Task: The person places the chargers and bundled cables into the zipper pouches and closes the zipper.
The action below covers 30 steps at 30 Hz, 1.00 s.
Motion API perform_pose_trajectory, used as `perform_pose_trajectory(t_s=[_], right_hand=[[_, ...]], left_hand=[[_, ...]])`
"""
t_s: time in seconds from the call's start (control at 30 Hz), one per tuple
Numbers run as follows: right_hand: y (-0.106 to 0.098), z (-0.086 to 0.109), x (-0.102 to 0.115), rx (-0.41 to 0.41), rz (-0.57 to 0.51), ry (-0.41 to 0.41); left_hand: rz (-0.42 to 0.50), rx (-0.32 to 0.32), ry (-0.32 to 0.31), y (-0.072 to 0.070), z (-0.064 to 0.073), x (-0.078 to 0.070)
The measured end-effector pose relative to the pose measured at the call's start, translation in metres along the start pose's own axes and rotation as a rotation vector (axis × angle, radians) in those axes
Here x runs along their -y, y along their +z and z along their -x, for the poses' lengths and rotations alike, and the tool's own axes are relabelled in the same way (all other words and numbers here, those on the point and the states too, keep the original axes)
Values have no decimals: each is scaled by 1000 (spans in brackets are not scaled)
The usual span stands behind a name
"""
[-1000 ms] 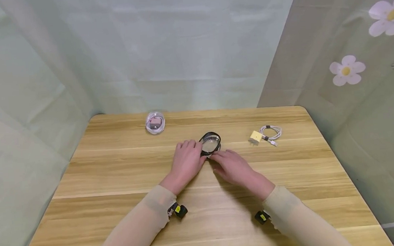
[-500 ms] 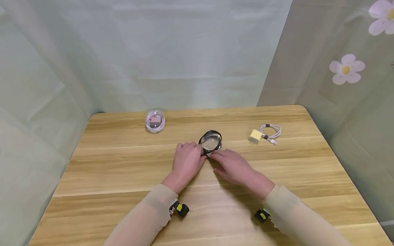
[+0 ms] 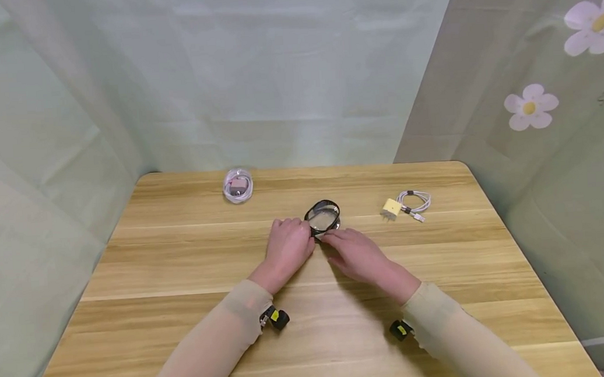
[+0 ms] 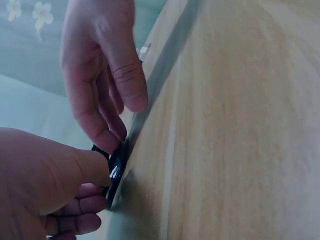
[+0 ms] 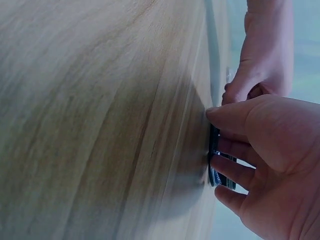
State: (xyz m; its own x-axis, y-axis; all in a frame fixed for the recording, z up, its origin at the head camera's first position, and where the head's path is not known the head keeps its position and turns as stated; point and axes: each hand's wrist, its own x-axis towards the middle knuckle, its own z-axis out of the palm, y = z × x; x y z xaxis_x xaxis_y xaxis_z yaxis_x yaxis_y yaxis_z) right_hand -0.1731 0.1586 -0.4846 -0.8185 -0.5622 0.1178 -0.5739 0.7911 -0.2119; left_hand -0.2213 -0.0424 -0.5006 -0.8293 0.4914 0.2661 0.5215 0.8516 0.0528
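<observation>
The black loop, seemingly a coiled cable, sits in the middle third of the tabletop, closer to the far edge than to the front of the frame. The left hand has it by its left side, thumb pressed against the loop and fingers curled in behind, so that grip is closed and holding. The right hand only touches: its fingertips rest at the loop's near rim while the thumb stands well apart, so it grasps nothing firmly. (Something glossy shows inside the loop, but too little to name.)

The weak point, I judge, is that uneven hold. If the left fingers loosen while the right ones merely touch, the loop could spring wider or a turn could slip free, since a coil tends to unwind. Pressing from one side alone might also squash it or make it slide across the smooth wood.

The neighbours look less at risk. The white coil with its pink adapter lies by the far edge, towards the far left corner; the yellow adapter and its white cable lie towards the far right corner. A wide sweep of the right hand could snag that cable.
</observation>
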Motion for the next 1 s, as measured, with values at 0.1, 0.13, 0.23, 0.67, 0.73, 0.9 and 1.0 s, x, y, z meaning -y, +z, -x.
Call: perform_pose_trajectory(t_s=[0.1, 0.13, 0.23, 0.67, 0.73, 0.9, 1.0], right_hand=[[1, 0, -1, -16, 0, -8], [1, 0, -1, -21, 1, -10], [3, -1, -2, -23, -5, -7], [3, 0, -4, -14, -8, -5], [3, 0, -4, -15, -6, -1], [5, -1, -5, -13, -7, -5], [5, -1, -5, -21, -8, -10]], left_hand=[[-28, 26, 25, -2, 0, 0], [-30, 35, 30, -2, 0, 0], [-9, 48, 24, -3, -1, 0], [40, 41, -29, 0, -4, -1], [51, 37, -29, 1, -5, 0], [86, 33, -31, 1, -6, 2], [94, 10, -28, 0, -7, 5]])
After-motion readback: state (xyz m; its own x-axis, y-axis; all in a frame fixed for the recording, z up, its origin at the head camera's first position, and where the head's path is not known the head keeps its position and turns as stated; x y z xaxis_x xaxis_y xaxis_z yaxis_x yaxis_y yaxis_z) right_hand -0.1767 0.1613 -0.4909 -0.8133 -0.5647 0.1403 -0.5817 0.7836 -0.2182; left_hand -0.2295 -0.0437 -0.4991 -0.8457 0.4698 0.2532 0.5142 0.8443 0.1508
